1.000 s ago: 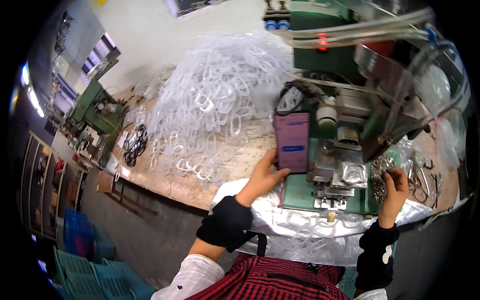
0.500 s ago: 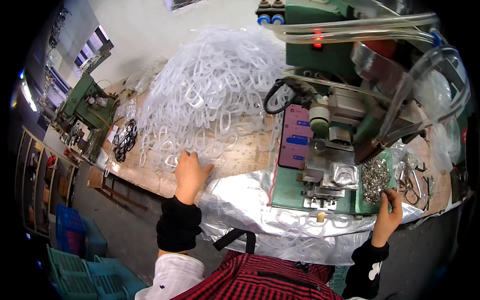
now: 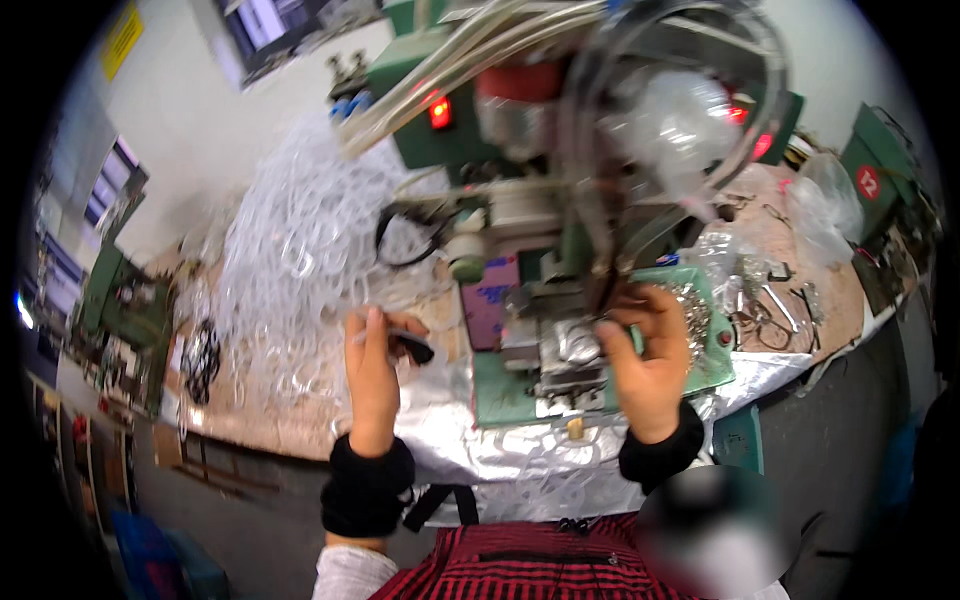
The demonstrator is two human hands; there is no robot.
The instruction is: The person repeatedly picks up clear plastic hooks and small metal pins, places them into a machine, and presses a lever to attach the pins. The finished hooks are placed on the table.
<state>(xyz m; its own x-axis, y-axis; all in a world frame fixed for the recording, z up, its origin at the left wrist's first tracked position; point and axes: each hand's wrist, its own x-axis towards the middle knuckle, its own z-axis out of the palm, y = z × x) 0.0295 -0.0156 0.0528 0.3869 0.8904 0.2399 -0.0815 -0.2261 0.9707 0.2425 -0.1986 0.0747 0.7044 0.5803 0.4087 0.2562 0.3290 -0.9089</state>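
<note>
Nearest, the red-and-black check apron (image 3: 530, 555) sits just short of the counter (image 3: 270, 415), whose near edge carries a silvery sheet (image 3: 450, 458) w/ some clear rings (image 3: 515, 441) & a small yellowish peg (image 3: 575, 429). Next, the hands: L hand (image 3: 374, 380) is closed narrow on a small dark piece (image 3: 418, 350), long axis slanting far left to near right; blurred, can't tell what it is. R hand (image 3: 652, 370) has curled fingers, thumb & forefinger close tog.; can't tell if sth small is pinched btwn them. Key bit: the shiny metal block (image 3: 577, 345) lies btwn the two hands, just left of the R thumb, so R hand is clearly nearer; touching or not, can't tell. From L hand it's off to the right, well apart, w/ the purple-screened phone (image 3: 488, 310) & green base (image 3: 500, 400) in the gap. Block's top looks rounded, no clear long axis. Phone's long side runs approx near to far. Green tray (image 3: 712, 372) w/ small metal bits is just right of R hand. Farther left, a big heap of clear rings (image 3: 310, 240); farthest, the pale wall (image 3: 200, 130).
</note>
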